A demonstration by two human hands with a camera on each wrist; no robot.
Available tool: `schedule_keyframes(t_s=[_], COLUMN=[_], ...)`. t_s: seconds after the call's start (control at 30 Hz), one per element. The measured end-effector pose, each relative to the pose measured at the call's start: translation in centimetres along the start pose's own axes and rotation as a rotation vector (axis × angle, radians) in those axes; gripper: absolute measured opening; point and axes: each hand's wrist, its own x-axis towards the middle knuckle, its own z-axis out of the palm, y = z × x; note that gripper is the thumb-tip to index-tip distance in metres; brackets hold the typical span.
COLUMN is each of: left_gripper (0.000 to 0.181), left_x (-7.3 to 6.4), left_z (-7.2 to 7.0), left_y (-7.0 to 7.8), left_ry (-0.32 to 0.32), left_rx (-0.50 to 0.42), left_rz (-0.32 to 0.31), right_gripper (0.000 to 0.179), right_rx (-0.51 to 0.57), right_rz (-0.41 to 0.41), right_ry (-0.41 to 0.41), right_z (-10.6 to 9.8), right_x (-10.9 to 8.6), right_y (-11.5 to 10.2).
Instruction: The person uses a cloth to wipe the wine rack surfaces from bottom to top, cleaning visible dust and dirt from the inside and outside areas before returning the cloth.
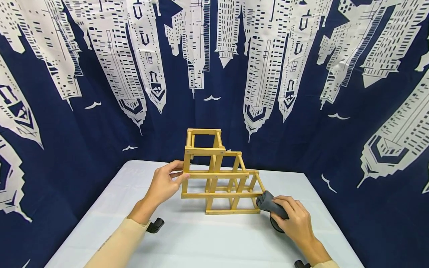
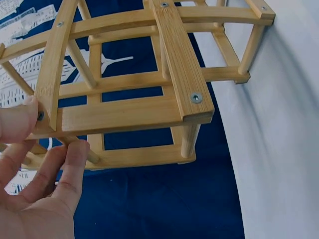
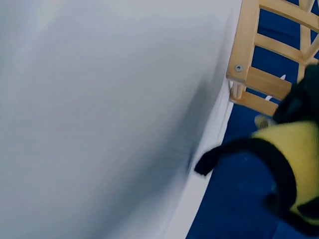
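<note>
A stepped light-wood rack (image 1: pixel 216 175), built of slats and round rods, is on the white table, its tallest part to the left. My left hand (image 1: pixel 167 180) pinches the rack's left upright; the left wrist view shows the thumb on a slat and fingers behind it. In my right hand (image 1: pixel 293 214) is a dark grey rolled, cloth-like bundle (image 1: pixel 269 204), gripped between thumb and fingers. Its front end overlaps the rack's lower right corner. The right wrist view has a yellow piece with black edging (image 3: pixel 294 159) near the rack; I cannot tell whether it belongs to the bundle.
The table (image 1: pixel 187 242) has a white cover. Behind and at both sides hangs a dark blue curtain (image 1: pixel 214 115) with white upside-down buildings. A black curved loop (image 1: pixel 276 225) shows under the right hand. Black camera mounts (image 1: pixel 155 225) sit at the wrists.
</note>
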Motion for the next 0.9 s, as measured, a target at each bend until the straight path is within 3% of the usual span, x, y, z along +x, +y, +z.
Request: schedule_keyframes(t_s=[0.07,0.27,0.67,0.9], left_gripper=[0.032,0.025,0.021,0.021], left_x=[0.0,0.1,0.3,0.1], left_z=[-0.3,-0.7,-0.7,-0.8], left_y=[0.0,-0.1,0.1,0.1], left_ry=[0.001,-0.027,-0.043,-0.062], left_rx=[0.006,0.027,0.036,0.074], left_rz=[0.017,0.060,0.077,0.055], right_gripper=[0.029,0.059,0.058,0.057], right_rx=[-0.024,-0.084,-0.008,0.050], right_rz=[0.035,0.105,0.038,0.017], right_ry=[-0.017,-0.104,-0.083,-0.084], right_z=[0.2,1.4,5.6,8.0], right_x=[0.4,1.1,3.0,3.9], right_y=[-0.1,-1.1,-5.1,-8.1])
